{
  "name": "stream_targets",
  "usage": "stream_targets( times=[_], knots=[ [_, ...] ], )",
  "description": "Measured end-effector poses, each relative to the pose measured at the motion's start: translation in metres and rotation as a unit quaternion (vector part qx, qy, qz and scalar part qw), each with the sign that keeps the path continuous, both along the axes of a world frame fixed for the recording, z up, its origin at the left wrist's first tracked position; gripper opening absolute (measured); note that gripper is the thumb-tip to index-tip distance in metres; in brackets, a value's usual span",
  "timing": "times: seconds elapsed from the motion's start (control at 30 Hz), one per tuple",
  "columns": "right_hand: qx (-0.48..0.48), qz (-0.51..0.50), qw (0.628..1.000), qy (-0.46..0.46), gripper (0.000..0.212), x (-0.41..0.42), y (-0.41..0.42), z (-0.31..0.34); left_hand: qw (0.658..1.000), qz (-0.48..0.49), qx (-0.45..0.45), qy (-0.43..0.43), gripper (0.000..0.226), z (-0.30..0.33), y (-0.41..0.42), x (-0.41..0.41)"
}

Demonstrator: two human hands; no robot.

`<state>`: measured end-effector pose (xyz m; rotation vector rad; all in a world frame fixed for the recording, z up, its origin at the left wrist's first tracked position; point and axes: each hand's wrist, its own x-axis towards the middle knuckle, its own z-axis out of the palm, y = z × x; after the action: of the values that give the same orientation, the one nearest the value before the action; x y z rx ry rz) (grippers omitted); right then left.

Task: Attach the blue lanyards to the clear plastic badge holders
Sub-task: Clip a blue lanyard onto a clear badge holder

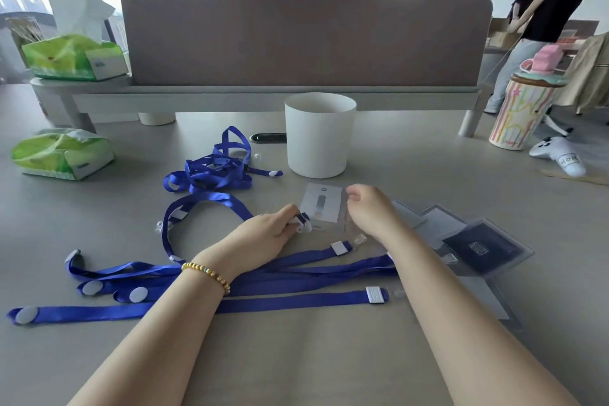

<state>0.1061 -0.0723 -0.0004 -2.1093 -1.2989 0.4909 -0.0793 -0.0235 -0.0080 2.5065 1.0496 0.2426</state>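
Observation:
A clear badge holder [324, 208] with a pale card inside lies on the table in front of me. My right hand [370, 208] pinches its right edge with curled fingers. My left hand [267, 234] pinches the clear clip end of a blue lanyard [304, 222] right at the holder's lower left corner. That lanyard's strap [204, 199] loops away to the left. Several other blue lanyards [290, 298] lie flat under my forearms, and a tangled heap of lanyards [214, 168] sits further back. More clear badge holders [481, 245] are fanned out at the right.
A white cup [319, 135] stands just behind the holder. Two green tissue packs [62, 155] [74, 56] are at the left, one on a low shelf [99, 89] under a desk partition [303, 39]. A striped cup [520, 109] and white game controller [560, 155] sit far right. A person [540, 23] stands beyond.

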Motion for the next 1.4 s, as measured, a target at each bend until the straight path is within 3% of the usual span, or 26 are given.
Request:
stream_targets(
  times=[0.3, 0.4, 0.57, 0.7, 0.77, 0.83, 0.93, 1.0, 1.1, 1.23, 1.4],
  knots=[
    [-0.075, 0.018, 0.996, -0.033, 0.047, 0.014, 0.028, 0.001, 1.0, -0.018, -0.015, -0.017, 0.007, -0.003, 0.007, -0.004],
    [-0.065, -0.001, 0.997, -0.03, 0.045, 0.016, 0.033, 0.002, 1.0, -0.005, 0.006, -0.007, 0.019, -0.004, 0.005, 0.001],
    [-0.076, -0.015, 0.997, -0.004, 0.019, 0.022, 0.037, 0.009, 1.0, 0.019, 0.025, -0.004, 0.023, -0.002, 0.001, 0.005],
    [-0.093, -0.005, 0.996, 0.012, 0.018, 0.026, 0.039, 0.007, 0.999, 0.039, -0.005, -0.015, 0.016, -0.004, 0.006, 0.006],
    [-0.101, 0.008, 0.995, 0.009, 0.026, 0.029, 0.039, 0.002, 0.997, 0.059, -0.02, -0.049, 0.012, -0.006, 0.008, 0.007],
    [-0.107, 0.046, 0.992, -0.044, 0.034, 0.027, 0.033, 0.002, 0.989, 0.092, -0.017, -0.112, 0.023, -0.006, 0.01, 0.004],
    [-0.126, 0.179, 0.968, -0.122, 0.078, 0.018, 0.024, 0.008, 0.977, 0.146, 0.015, -0.155, 0.022, -0.002, 0.016, -0.008],
    [-0.168, 0.254, 0.938, -0.167, 0.097, 0.008, 0.025, 0.009, 0.973, 0.18, 0.017, -0.145, 0.02, -0.002, 0.024, -0.017],
    [-0.187, 0.28, 0.925, -0.178, 0.101, -0.006, 0.03, 0.009, 0.971, 0.199, -0.023, -0.133, 0.02, -0.002, 0.035, -0.023],
    [-0.187, 0.225, 0.933, -0.211, 0.087, -0.012, 0.034, 0.013, 0.978, 0.155, -0.07, -0.12, 0.022, 0.003, 0.029, -0.019],
    [-0.228, 0.196, 0.922, -0.244, 0.098, -0.018, 0.042, 0.02, 0.991, 0.114, -0.034, -0.069, 0.026, -0.001, 0.014, -0.008]
  ],
)
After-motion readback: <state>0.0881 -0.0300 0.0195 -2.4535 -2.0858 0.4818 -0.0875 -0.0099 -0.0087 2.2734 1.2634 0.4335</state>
